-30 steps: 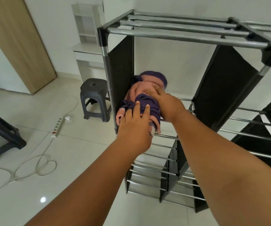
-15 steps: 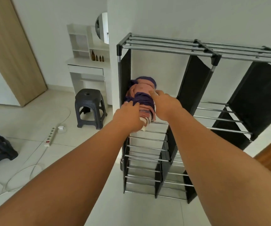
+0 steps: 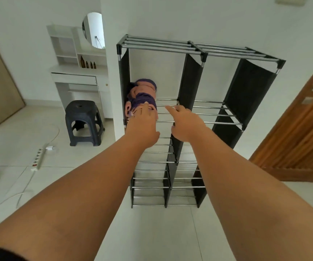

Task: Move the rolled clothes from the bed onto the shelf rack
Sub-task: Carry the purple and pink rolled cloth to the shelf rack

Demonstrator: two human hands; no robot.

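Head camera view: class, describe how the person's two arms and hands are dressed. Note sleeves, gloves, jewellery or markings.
Both forearms are bare, with no gloves or watch visible. The left hand shows no ring. The right hand has a small glint on one finger, too blurred to identify. A dark edge at the lower left corner may be a sleeve.

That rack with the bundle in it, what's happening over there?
A person is putting rolled clothes, pink and purple, onto a black and metal shelf rack. The bundle lies on the upper shelf of the rack's left column, against the side panel. The left hand rests its fingers on the near end of the roll. The right hand is open, off the clothes, over the shelf bars beside it.
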